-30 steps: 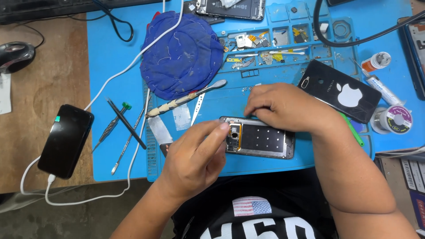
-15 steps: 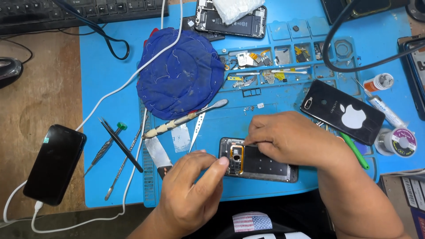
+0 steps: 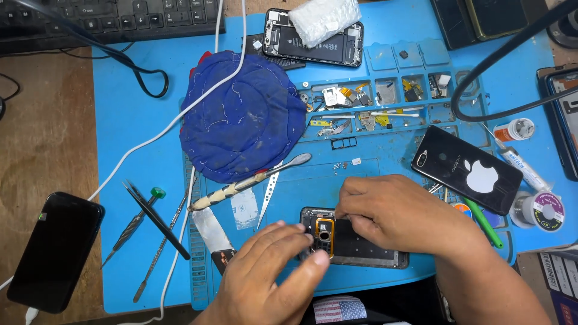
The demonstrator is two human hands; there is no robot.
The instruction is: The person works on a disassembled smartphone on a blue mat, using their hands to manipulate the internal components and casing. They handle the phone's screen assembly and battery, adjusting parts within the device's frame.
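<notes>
Opened phone (image 3: pixel 361 247) lies on the blue mat (image 3: pixel 138 138). Left hand (image 3: pixel 271 271) pinches its camera end; right hand (image 3: pixel 397 213) presses curled fingers onto it

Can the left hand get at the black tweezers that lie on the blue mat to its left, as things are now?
Probably yes. The left hand rests at the opened phone, and the black tweezers lie uncovered on the blue mat; only a white cable runs between them.
</notes>
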